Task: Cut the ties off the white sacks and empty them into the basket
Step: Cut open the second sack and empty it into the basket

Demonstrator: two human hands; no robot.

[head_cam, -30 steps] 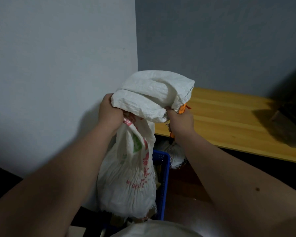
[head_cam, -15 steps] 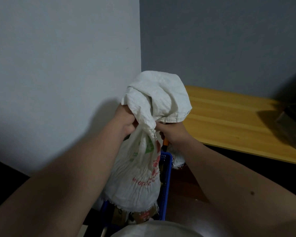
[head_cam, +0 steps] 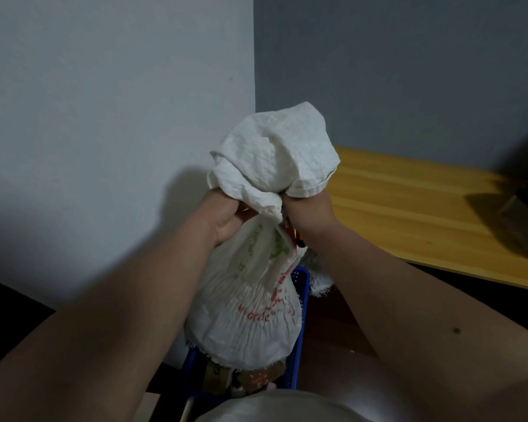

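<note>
A white woven sack (head_cam: 250, 312) with red and green print hangs upside down, its open mouth over the blue basket (head_cam: 299, 354). My left hand (head_cam: 223, 220) and my right hand (head_cam: 310, 214) both grip the bunched sack near its upper end, and the loose bottom of the sack (head_cam: 275, 153) flops over them. An orange and black tool (head_cam: 294, 236) peeks out under my right hand. Packets (head_cam: 244, 379) show in the basket below the sack's frayed mouth.
A yellow wooden tabletop (head_cam: 409, 202) runs along the right, with a dark object (head_cam: 521, 217) at its far right. Another white sack (head_cam: 320, 278) lies behind the basket. A wall corner stands directly ahead. A pale rounded shape fills the bottom edge.
Both hands have drawn closer together and squeezed the sack's upper part into a tighter bunch. The orange tool, plain beside the right hand earlier, is now mostly hidden.
</note>
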